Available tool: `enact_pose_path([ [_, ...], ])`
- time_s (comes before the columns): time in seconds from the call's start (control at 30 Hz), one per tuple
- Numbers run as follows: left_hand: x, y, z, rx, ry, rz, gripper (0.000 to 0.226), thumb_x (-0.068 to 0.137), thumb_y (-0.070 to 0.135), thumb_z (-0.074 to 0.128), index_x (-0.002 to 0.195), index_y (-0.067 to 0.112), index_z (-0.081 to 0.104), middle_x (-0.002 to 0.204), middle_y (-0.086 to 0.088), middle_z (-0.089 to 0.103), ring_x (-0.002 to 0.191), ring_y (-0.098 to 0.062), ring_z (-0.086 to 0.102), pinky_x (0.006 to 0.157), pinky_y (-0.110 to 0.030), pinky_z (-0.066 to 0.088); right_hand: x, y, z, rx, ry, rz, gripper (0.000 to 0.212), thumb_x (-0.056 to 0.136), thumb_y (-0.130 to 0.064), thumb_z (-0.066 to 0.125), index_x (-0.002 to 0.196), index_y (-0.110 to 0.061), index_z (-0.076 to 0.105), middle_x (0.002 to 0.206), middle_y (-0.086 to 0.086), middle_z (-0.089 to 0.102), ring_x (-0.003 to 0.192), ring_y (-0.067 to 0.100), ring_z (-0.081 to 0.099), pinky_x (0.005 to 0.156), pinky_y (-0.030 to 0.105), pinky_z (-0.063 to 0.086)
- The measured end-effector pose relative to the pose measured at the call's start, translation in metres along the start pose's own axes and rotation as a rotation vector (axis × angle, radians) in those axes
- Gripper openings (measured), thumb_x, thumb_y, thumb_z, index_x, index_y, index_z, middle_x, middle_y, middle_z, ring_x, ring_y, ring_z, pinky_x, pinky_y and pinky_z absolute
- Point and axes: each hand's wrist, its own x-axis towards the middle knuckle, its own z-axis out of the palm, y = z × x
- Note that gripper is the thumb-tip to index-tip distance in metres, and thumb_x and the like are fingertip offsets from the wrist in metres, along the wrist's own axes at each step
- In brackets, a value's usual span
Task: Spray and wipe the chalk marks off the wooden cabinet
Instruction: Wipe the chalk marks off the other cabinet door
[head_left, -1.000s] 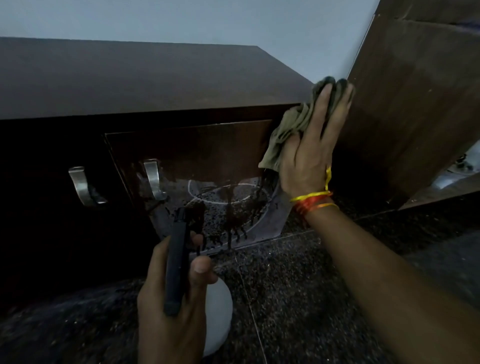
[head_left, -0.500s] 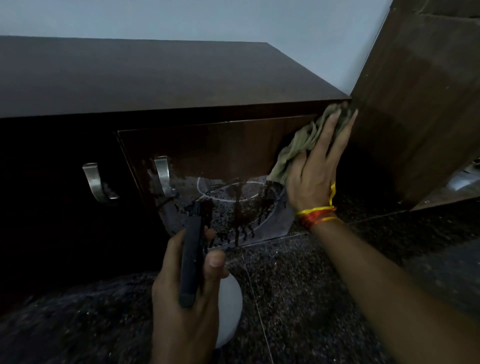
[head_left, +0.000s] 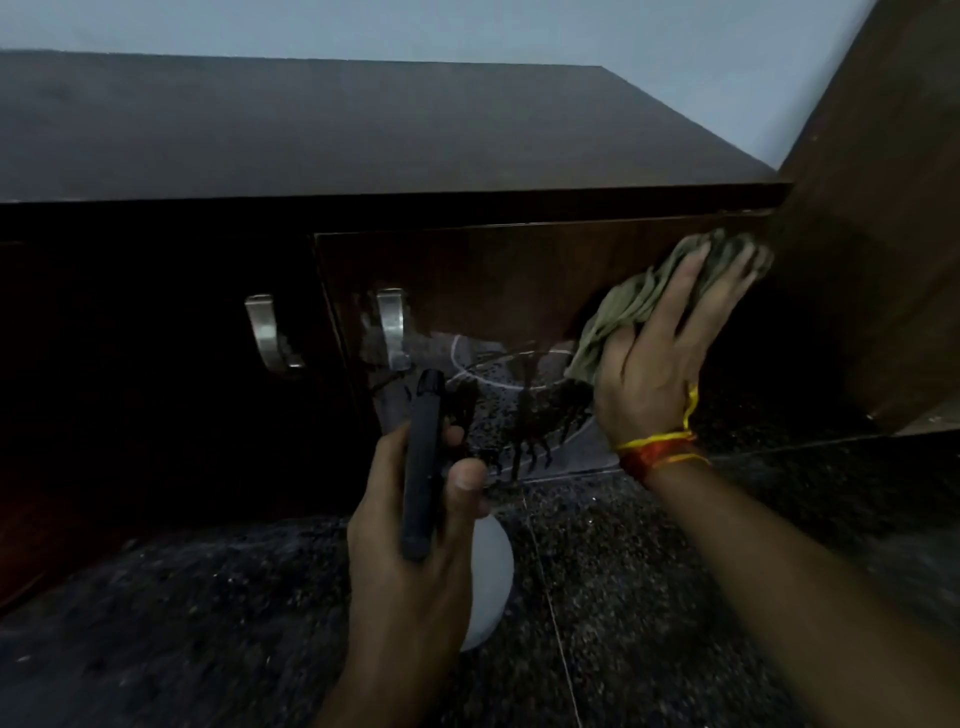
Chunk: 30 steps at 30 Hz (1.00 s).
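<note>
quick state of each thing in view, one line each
left hand: grips the spray bottle
spray bottle: held, nozzle toward the door
right hand: fingers flat, pressing the cloth
cloth: bunched against the door's upper right
cabinet door: wet, spray running down
chalk marks: not yet wiped

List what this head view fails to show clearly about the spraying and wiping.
- Spray bottle: label and liquid level, hidden by the left hand.
- Chalk marks: right part, covered by the cloth and right hand.
- Cabinet: its left door front, lost in shadow.
</note>
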Motion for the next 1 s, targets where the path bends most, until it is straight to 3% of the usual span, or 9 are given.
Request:
enact_pose_path([
  [0.17,0.004,-0.010,-0.014,0.041,0.019,0.038,0.060,0.067,0.091,0.043,0.111,0.051,0.051,0.091,0.015,0.062,0.086,-0.006,0.064,0.071,-0.014,0.047,-0.031,-0.001,0.008,-0.129,-0.175,-0.144,0.068,0.084,-0.010,0.040,0.145,0.000,0.013,0.147,0.039,0.010,0.136,0.058,0.004,0.115,0.053,0.001],
  [0.37,0.006,-0.011,-0.023,0.036,-0.005,0.075,0.058,0.073,0.086,0.041,0.113,0.044,0.049,0.088,0.012,0.060,0.084,-0.006,0.062,0.070,-0.018,0.047,0.032,-0.033,-0.012,-0.157,-0.119,-0.571,0.069,0.079,-0.008,0.047,0.143,-0.005,0.023,0.144,0.038,0.024,0.131,0.062,0.016,0.113,0.061,0.011],
  [0.47,0.012,-0.005,-0.028,0.052,-0.051,0.091,0.059,0.072,0.086,0.041,0.115,0.046,0.048,0.094,0.012,0.061,0.089,-0.008,0.063,0.075,-0.026,0.050,0.043,-0.057,-0.010,-0.172,-0.134,-0.713,0.071,0.079,-0.014,0.051,0.145,-0.009,0.022,0.148,0.027,0.018,0.133,0.056,0.014,0.113,0.059,0.007],
  [0.53,0.016,0.001,-0.034,0.043,-0.078,0.109,0.055,0.073,0.086,0.042,0.113,0.048,0.047,0.096,0.016,0.060,0.089,-0.009,0.064,0.075,-0.030,0.051,0.040,-0.063,-0.005,-0.207,-0.126,-0.729,0.074,0.079,-0.017,0.051,0.146,-0.011,0.020,0.148,0.018,0.012,0.133,0.053,0.012,0.113,0.058,0.004],
  [0.7,0.025,0.010,-0.045,-0.013,-0.037,0.139,0.047,0.074,0.082,0.043,0.111,0.053,0.046,0.099,0.019,0.060,0.089,-0.011,0.063,0.074,-0.031,0.051,0.004,-0.060,0.014,-0.237,-0.126,-0.714,0.079,0.079,-0.020,0.052,0.146,-0.016,0.010,0.148,0.017,0.011,0.134,0.051,0.009,0.115,0.056,0.000],
  [0.87,0.027,0.006,-0.053,-0.013,-0.037,0.167,0.044,0.077,0.074,0.045,0.113,0.049,0.046,0.101,0.022,0.060,0.088,-0.011,0.065,0.074,-0.030,0.054,-0.059,-0.049,0.036,-0.235,-0.233,-0.633,0.076,0.083,-0.020,0.063,0.145,-0.013,0.018,0.149,0.017,0.012,0.135,0.051,0.009,0.114,0.059,0.001],
  [1.0,0.022,-0.004,-0.056,-0.017,-0.017,0.164,0.035,0.078,0.075,0.043,0.107,0.056,0.045,0.093,0.018,0.060,0.083,-0.013,0.064,0.069,-0.025,0.052,-0.067,-0.067,0.040,-0.181,-0.206,-0.549,0.067,0.086,-0.019,0.061,0.142,-0.009,0.025,0.148,0.017,0.013,0.134,0.051,0.011,0.111,0.063,0.011],
])
